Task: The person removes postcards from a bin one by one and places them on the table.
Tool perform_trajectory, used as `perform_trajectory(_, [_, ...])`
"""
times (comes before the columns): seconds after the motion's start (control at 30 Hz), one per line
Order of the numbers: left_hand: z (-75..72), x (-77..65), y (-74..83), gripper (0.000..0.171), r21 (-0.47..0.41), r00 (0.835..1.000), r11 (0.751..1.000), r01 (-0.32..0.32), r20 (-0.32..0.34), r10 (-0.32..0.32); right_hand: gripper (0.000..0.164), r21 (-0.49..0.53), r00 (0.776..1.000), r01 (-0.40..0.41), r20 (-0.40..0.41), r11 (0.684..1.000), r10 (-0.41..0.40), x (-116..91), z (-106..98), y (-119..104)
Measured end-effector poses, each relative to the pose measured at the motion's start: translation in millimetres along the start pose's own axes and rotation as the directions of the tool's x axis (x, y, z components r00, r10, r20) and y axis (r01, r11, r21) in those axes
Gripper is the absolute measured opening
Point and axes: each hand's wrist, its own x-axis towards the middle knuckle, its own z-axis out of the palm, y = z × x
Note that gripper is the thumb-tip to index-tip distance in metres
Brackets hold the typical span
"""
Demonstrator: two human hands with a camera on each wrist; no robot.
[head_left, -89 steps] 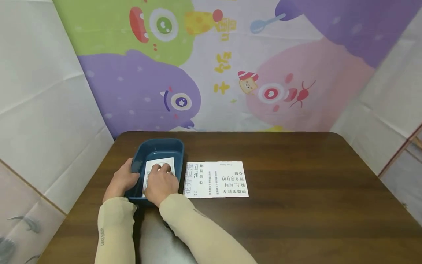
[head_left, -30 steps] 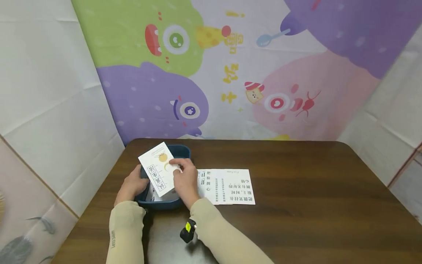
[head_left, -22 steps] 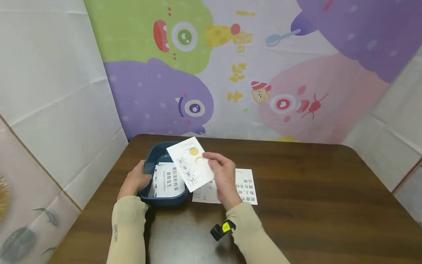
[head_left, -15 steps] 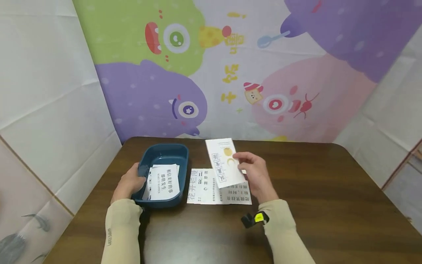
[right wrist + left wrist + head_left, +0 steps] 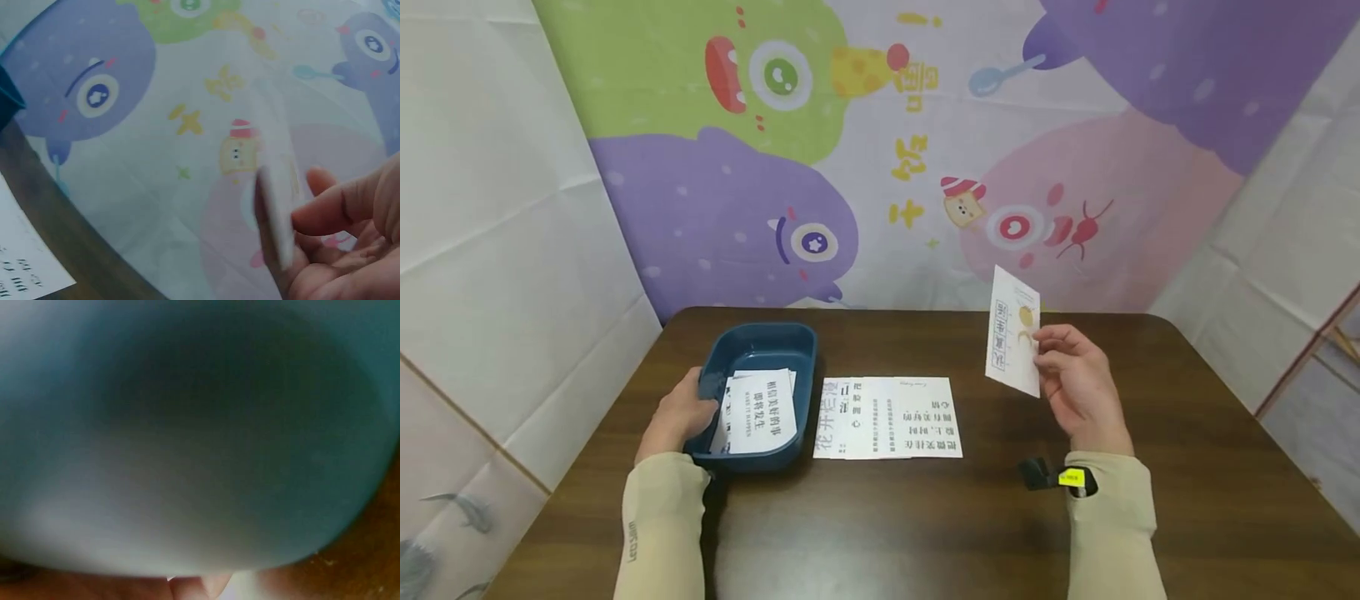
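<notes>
My right hand [image 5: 1081, 385] pinches a white card [image 5: 1012, 332] by its right edge, raised above the right part of the table. Yellow shapes and boxed characters are printed on it. In the right wrist view the same card [image 5: 278, 206] is seen nearly edge-on between thumb and fingers. At the left, my left hand [image 5: 676, 414] grips the side wall of a dark blue tray [image 5: 808, 350], thumb over the rim. Several white printed cards [image 5: 762, 412] lie in its near half. The blurred tray [image 5: 325, 456] fills most of the left wrist view.
Right of the tray, several printed cards [image 5: 887, 418] lie in an overlapping row on the brown wooden table [image 5: 880, 525]. A cartoon-printed cloth [image 5: 880, 167] hangs behind the table, with white panels on both sides.
My right hand has lifted the card out of the tray and carried it right, past the row, turning it more upright. Other cards in the tray are now uncovered. My left hand stays on the tray.
</notes>
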Motion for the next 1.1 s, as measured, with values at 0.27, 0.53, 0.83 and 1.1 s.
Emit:
perform_trajectory(0.27, [-1.9,-0.1,1.0,0.065,0.006,1.000,1.000,0.001,-0.002,-0.001,0.026,-0.395,0.999,-0.025,-0.047,0.918,0.007,-2.3,5.4,-2.8])
perform_trajectory(0.53, [0.3,-0.1,0.9,0.064,0.007,1.000,1.000,0.009,-0.009,-0.009,0.033,-0.535,0.994,-0.091,-0.005,0.840,0.105,6.0,3.6,24.2])
perform_trajectory(0.83, [-0.4,1.8,-0.1,0.064,0.020,1.000,1.000,-0.001,-0.009,0.002,0.030,-0.630,0.965,-0.194,0.017,0.752,0.262,14.0,-1.6,55.9])
perform_trajectory(1.1, [0.6,1.4,0.1,0.065,0.018,1.000,1.000,0.003,-0.005,-0.003,0.030,-0.635,0.941,-0.257,0.006,0.728,0.337,17.8,-2.4,78.0])
